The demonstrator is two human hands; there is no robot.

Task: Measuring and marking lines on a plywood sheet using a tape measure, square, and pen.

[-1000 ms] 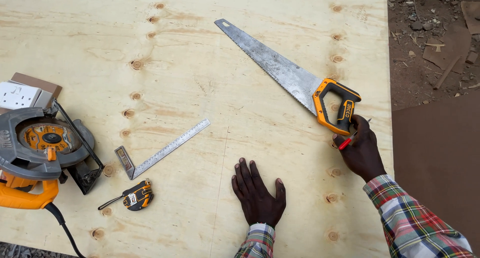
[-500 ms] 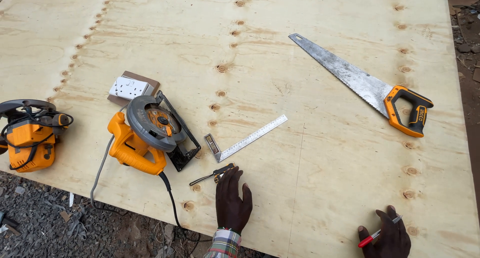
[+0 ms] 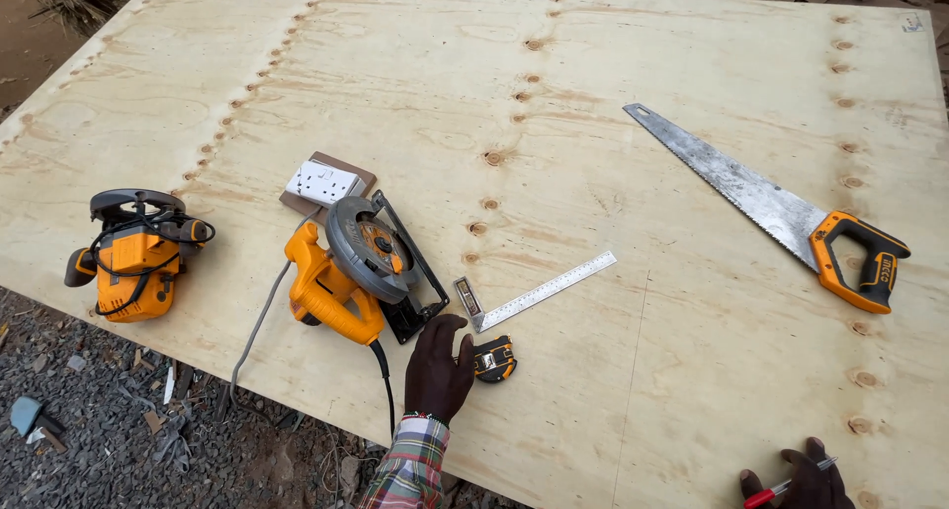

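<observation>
Plywood sheet (image 3: 692,371): left hand (image 3: 437,366) touches tape measure (image 3: 494,359).

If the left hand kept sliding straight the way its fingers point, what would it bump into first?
The left hand lies flat on the plywood sheet, fingers pointing up the board. Straight ahead, the first thing looks like the base plate of the orange circular saw, though the metal square's stock sits close beside that line.

pale plywood sheet (image 3: 613,64) (knotty), gravel ground (image 3: 89,420) below, daylight
</observation>
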